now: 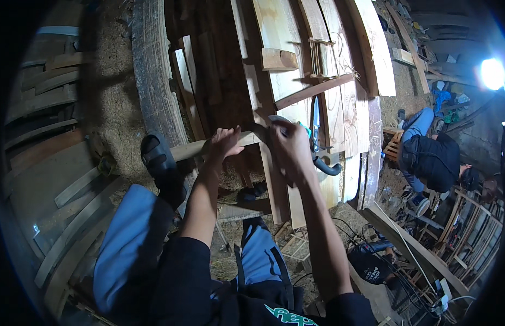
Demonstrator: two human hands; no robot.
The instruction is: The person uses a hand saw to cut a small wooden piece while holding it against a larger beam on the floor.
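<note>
Mid-frame, left hand (224,142) grips the pale round wooden stick (190,149); right hand (289,145) clasps a curved dark strip (263,130). Keep both steady.

Right hand (291,145) hides curved piece's end; saw (316,136) handle partly covered.

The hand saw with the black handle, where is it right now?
In the head view the hand saw lies right of centre on the pale planks, blade pointing away, just right of the right hand and below a brown crosspiece.
</note>
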